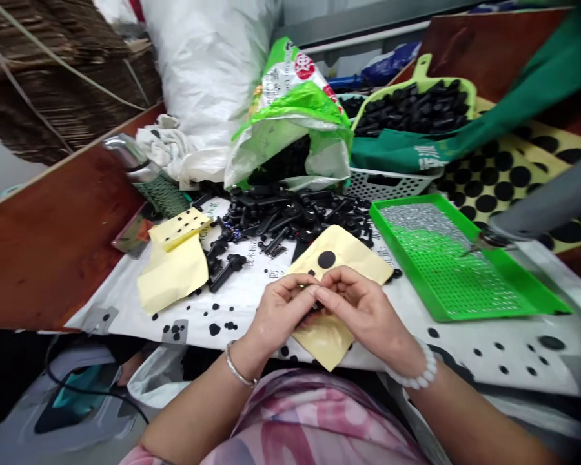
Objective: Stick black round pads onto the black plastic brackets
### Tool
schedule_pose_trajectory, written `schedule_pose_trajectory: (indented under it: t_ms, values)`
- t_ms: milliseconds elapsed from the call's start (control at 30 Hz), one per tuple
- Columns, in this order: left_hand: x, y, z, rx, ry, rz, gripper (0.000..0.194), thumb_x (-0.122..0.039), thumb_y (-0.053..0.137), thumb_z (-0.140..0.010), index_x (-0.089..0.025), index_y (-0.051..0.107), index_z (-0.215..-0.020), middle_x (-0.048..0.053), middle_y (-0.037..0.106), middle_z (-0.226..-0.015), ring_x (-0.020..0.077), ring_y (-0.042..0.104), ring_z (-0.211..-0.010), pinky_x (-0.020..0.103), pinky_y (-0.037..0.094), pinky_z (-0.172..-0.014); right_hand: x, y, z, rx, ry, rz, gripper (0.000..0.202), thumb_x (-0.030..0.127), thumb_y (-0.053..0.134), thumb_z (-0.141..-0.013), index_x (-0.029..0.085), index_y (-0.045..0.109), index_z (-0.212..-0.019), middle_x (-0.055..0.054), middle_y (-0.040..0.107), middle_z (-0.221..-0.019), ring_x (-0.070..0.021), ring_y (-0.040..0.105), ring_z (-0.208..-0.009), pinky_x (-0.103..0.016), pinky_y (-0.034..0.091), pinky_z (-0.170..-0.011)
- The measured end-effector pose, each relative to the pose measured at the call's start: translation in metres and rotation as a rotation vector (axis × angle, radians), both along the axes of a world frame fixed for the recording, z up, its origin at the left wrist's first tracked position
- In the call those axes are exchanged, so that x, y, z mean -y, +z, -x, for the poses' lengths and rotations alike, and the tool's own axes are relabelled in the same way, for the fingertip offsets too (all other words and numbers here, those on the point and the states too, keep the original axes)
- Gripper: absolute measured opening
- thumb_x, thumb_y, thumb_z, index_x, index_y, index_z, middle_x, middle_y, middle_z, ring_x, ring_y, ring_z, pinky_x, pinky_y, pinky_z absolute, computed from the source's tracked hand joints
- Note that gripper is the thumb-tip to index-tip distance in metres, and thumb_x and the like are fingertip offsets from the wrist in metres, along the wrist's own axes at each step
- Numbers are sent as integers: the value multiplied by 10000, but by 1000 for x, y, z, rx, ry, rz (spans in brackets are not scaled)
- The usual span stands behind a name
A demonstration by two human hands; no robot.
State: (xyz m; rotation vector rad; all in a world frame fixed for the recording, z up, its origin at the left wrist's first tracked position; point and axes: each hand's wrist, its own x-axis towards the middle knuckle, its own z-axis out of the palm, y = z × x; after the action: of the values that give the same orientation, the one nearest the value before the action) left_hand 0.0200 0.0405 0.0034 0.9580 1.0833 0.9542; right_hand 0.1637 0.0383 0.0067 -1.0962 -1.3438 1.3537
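Observation:
My left hand point(283, 311) and my right hand point(363, 310) meet over the near edge of the table, thumbs and fingertips pressed together. Something small and dark shows between them, mostly covered by the fingers, so its kind cannot be made out. Beneath both hands lies a yellow backing sheet point(356, 252) with a few black round stickers, the largest point(326, 259) just beyond my fingertips. A pile of black plastic parts point(271, 216) spreads behind the sheet. To the left are more yellow backing sheets point(174, 271), one carrying small black dots.
A green tray point(445, 309) of small metal pieces stands at right, a grey power screwdriver point(547, 200) hanging over it. Behind are a green-and-white bag point(290, 116), a scoop point(421, 81) of black parts and a white basket point(387, 184). A flask point(145, 174) stands left.

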Motion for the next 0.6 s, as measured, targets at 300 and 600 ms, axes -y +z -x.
schedule_pose_trajectory:
  t_ms: [300, 600]
  values:
    - [-2, 16, 42, -255, 12, -243, 216, -358, 616, -710, -149, 598, -760, -47, 475, -517, 59, 392, -418, 186, 324, -425, -6, -1, 4, 115, 64, 118, 233, 397, 577, -779, 165, 559, -768, 8, 547, -626, -104, 517, -578, -221, 438, -535]
    - [-22, -29, 102, -1365, 299, -664, 316, -408, 496, -805, -170, 704, -799, 41, 629, -574, 184, 587, -582, 259, 380, -558, -16, -13, -38, 395, -304, -199, 151, 319, 547, -806, 174, 576, -777, -9, 581, -677, -121, 541, -602, -240, 435, -557]
